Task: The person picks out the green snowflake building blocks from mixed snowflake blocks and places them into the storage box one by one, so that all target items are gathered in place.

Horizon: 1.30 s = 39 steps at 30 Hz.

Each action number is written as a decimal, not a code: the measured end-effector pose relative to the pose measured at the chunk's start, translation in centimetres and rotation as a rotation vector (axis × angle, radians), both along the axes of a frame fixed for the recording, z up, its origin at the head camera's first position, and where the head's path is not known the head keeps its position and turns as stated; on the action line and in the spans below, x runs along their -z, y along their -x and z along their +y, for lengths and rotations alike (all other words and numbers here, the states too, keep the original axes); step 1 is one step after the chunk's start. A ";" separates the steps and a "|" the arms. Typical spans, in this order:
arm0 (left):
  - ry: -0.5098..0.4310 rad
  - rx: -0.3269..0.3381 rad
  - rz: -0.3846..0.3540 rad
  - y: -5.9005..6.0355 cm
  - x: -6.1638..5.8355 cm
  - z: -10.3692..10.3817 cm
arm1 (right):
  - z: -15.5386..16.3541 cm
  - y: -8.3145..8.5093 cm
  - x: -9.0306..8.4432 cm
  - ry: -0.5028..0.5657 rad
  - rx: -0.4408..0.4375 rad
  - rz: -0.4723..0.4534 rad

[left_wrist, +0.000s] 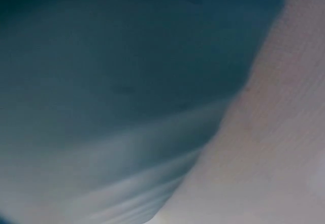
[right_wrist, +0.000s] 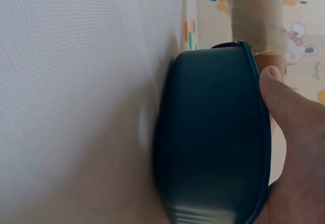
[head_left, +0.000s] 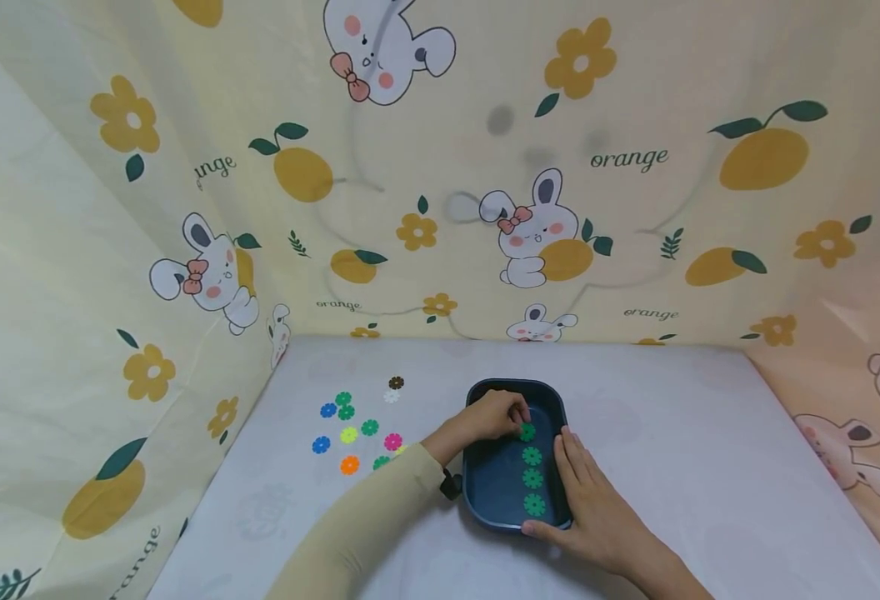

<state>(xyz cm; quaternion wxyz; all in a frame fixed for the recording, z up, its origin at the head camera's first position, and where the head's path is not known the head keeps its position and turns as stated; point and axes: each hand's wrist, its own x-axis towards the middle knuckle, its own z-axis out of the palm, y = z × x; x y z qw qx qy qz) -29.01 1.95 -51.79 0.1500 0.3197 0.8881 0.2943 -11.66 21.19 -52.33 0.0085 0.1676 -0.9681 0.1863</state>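
A dark blue rectangular tray [head_left: 496, 492] stands on the white table. Inside it, my left hand [head_left: 494, 415] reaches over the left rim, its curled fingertips pinching a green notched plastic disc [head_left: 527, 432]. Below that disc, more green discs [head_left: 532, 478] lie in a column along the tray's right part. My right hand [head_left: 607, 523] rests against the tray's near right corner, fingers straight along the right side and thumb at the near rim. In the right wrist view the thumb [right_wrist: 277, 89] touches the tray's rim. The left wrist view shows only blurred tray wall [left_wrist: 127, 82] and skin.
Left of the tray, several loose notched discs lie on the table, among them orange [head_left: 349, 465], pink [head_left: 392, 442], blue [head_left: 321, 445], white [head_left: 391, 397] and brown [head_left: 397, 382]. The left sleeve [head_left: 372, 517] partly covers some. A patterned cloth [head_left: 440, 275] hangs behind.
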 end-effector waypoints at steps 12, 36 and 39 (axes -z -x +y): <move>-0.049 -0.034 0.016 -0.5 0.1 -0.9 | -0.4 0.2 0.2 -0.003 -0.011 -0.011; -0.133 -0.211 -0.025 -2.3 -3.2 -14.6 | -0.2 0.2 -0.1 -0.005 0.009 -0.006; -0.128 -0.244 -0.039 -2.8 -2.3 -16.4 | -0.3 0.3 0.0 -0.004 0.006 -0.008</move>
